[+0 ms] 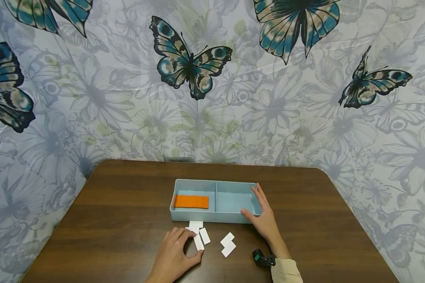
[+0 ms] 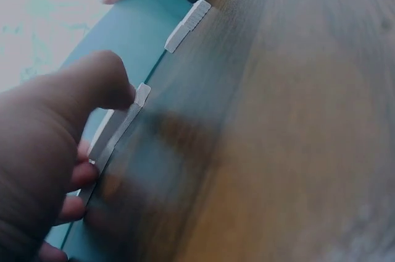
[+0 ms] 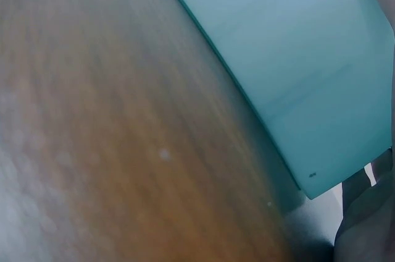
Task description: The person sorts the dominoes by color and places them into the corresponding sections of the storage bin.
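1. Well, from where I stand, the left hand's grip (image 1: 175,251) is a curved pinch, thumb and forefinger at opposite ends of a white tile (image 1: 198,243) on the tabletop (image 1: 311,220), just in front of the blue box (image 1: 194,217).
2. That tile looks light, stiff and rather smooth, so I'd expect it to slide easily; its thin edges give the best hold, either at the two short ends or along the long sides. Breakage seems unlikely.
3. Close around it lie other white tiles (image 1: 205,236), one up by the box's near wall.
4. Opposite, the right hand's grip (image 1: 263,218) is stretched wide over the box's right end, thumb at the near rim and fingers by the far corner, holding it. The box seems rigid and light, best steadied by its walls.
5. Between the hands, two more white tiles (image 1: 228,249) touch at an offset.
6. Farther in, orange pieces (image 1: 191,201) lie in a row in the left compartment.
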`<action>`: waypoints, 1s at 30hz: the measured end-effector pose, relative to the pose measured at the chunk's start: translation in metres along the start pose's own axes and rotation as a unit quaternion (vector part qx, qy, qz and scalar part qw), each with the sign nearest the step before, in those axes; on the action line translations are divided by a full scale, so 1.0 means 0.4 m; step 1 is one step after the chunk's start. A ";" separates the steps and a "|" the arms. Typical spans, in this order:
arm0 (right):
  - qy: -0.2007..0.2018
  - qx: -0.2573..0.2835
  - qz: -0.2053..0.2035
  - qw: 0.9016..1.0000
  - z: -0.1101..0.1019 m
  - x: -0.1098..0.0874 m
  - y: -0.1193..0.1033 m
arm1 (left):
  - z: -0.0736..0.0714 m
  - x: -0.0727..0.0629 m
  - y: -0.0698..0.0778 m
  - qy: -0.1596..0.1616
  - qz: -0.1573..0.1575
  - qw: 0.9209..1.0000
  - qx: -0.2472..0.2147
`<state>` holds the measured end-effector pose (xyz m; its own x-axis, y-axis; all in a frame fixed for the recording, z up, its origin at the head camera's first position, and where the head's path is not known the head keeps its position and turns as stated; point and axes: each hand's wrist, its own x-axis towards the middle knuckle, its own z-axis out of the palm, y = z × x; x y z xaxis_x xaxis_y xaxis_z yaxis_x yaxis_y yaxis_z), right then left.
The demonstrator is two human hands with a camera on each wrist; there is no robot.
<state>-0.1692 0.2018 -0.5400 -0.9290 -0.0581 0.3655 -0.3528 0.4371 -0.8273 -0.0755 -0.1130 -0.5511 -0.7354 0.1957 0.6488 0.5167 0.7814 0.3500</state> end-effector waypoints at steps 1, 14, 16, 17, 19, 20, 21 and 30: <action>0.001 0.002 0.000 1.000 0.001 0.000 0.003 | 0.000 -0.001 0.001 -0.002 -0.005 1.000 -0.013; -0.005 -0.001 0.013 1.000 -0.002 0.004 -0.001 | -0.008 0.011 0.019 0.009 -0.036 0.992 -0.124; -0.006 0.000 0.020 1.000 -0.003 0.003 0.000 | -0.009 0.016 0.024 0.013 -0.027 0.991 -0.133; -0.007 -0.001 0.024 1.000 -0.004 0.002 0.001 | -0.010 0.019 0.027 0.013 -0.026 0.990 -0.139; -0.010 -0.003 0.028 1.000 -0.005 0.002 0.001 | -0.011 0.025 0.033 0.016 -0.018 0.989 -0.147; -0.011 -0.005 0.030 0.999 -0.006 0.002 0.002 | -0.012 0.028 0.036 0.015 -0.015 0.989 -0.150; -0.012 -0.006 0.032 0.999 -0.006 0.003 0.002 | -0.013 0.032 0.040 0.014 -0.013 0.988 -0.152; -0.011 -0.009 0.034 0.999 -0.008 0.003 0.000 | -0.019 0.083 0.059 -0.003 -0.012 0.988 -0.157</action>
<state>-0.1699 0.2044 -0.5384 -0.9532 -0.0463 0.2989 -0.2862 0.4577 -0.8418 -0.0843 -0.0924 -0.5161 -0.7517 0.1839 0.6334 0.6084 0.5641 0.5582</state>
